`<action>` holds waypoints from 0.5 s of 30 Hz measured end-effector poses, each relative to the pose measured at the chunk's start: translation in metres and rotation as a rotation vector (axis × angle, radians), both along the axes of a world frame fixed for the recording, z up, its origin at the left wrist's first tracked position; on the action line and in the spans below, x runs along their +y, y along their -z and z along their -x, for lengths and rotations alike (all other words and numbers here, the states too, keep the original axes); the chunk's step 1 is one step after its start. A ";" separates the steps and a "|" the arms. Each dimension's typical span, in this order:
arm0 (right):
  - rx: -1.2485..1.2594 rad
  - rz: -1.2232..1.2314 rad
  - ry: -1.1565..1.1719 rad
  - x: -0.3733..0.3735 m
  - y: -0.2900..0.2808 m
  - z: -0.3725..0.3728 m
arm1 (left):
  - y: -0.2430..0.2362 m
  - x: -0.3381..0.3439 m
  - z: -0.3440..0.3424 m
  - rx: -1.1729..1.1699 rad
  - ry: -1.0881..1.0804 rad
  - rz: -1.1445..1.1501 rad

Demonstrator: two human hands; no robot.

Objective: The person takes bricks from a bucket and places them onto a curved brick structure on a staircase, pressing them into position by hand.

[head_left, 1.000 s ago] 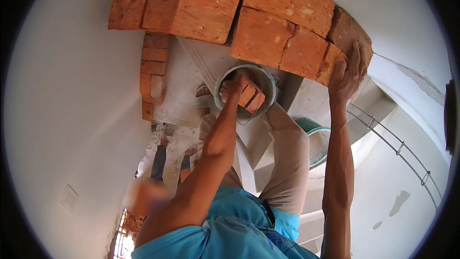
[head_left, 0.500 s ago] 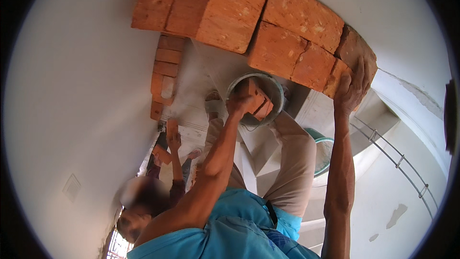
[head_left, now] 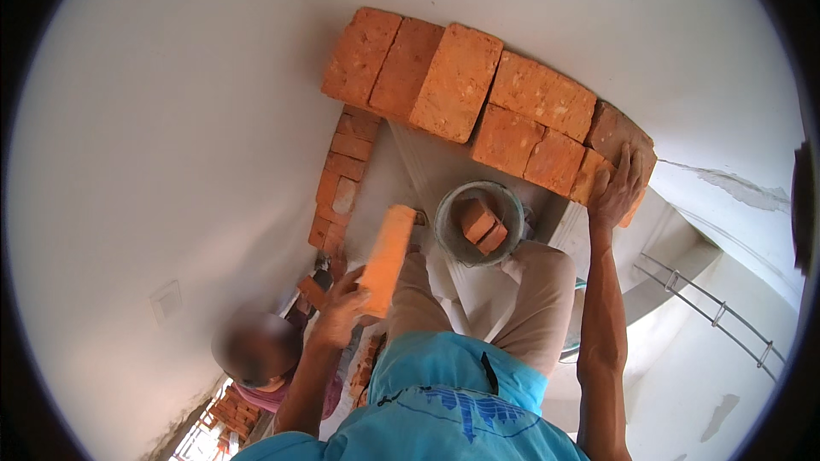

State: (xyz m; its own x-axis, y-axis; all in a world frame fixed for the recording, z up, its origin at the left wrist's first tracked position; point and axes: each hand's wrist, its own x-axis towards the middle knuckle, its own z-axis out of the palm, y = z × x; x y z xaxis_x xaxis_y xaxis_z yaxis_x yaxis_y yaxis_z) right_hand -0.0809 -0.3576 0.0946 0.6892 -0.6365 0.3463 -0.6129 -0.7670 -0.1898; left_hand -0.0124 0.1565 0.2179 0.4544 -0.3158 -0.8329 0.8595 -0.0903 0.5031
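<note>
Reddish clay bricks (head_left: 483, 223) have been left in the round grey bucket (head_left: 453, 237); an oblong orange brick (head_left: 389, 261) is now held by the left hand (head_left: 345, 304), stacked bricks (head_left: 509, 138) by the right hand (head_left: 616, 189)

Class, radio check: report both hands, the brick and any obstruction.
Left hand grips one brick. Right hand rests on brick row. Bucket with bricks below; co-worker close on left, possibly crowding.

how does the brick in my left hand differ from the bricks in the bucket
The held brick is gripped in your left hand, while the bucket bricks lie inside the bucket with no hand on them. The held brick looks brighter and blurred; the bucket bricks look darker and sharper. Both are orange-red with flat faces.
</note>
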 end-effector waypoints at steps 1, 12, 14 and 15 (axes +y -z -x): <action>-0.006 -0.005 -0.001 0.000 -0.001 0.000 | -0.012 0.003 -0.009 -0.091 -0.008 0.011; -0.036 -0.018 0.023 -0.001 0.003 0.000 | 0.006 -0.094 -0.175 -0.619 -0.370 0.048; -0.022 -0.026 0.047 -0.001 0.005 0.001 | 0.013 -0.119 -0.201 -0.574 -0.429 0.092; -0.016 -0.028 0.065 -0.002 0.005 0.002 | 0.018 -0.134 -0.214 -0.550 -0.453 0.117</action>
State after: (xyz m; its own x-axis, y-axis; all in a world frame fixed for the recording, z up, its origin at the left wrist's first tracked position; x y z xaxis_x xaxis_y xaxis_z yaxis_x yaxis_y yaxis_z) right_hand -0.0826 -0.3599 0.0893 0.6409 -0.6891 0.3382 -0.6577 -0.7201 -0.2211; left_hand 0.2015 0.0227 0.1999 0.9058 -0.0699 -0.4179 0.4189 0.2961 0.8584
